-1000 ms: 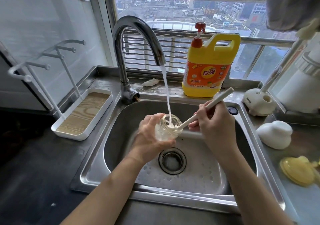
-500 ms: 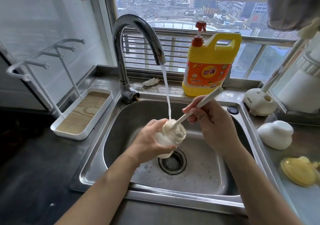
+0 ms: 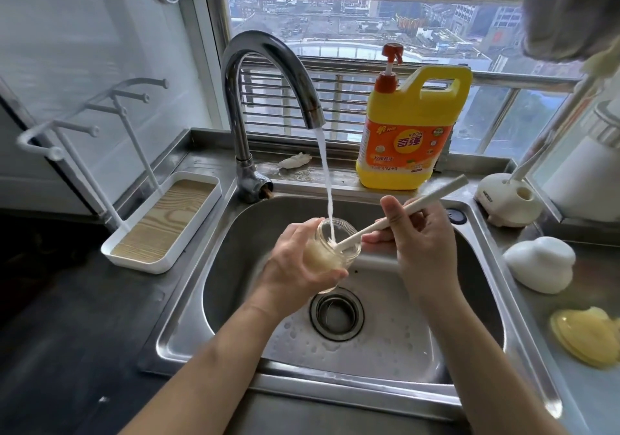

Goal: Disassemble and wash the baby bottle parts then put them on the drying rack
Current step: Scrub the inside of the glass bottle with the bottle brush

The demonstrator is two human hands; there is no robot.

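Bottle (image 3: 323, 255) mouth-up, perhaps aslant, within left hand's (image 3: 295, 263) grip; brush (image 3: 436, 193) within right hand's (image 3: 426, 243) pinch.

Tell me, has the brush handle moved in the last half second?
Yes. The brush handle's top end swung right: half a second ago it overlapped the jug's base, and now it sits clear of the jug's right side.

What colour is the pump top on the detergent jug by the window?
The pump top is red; clearest in the head view.
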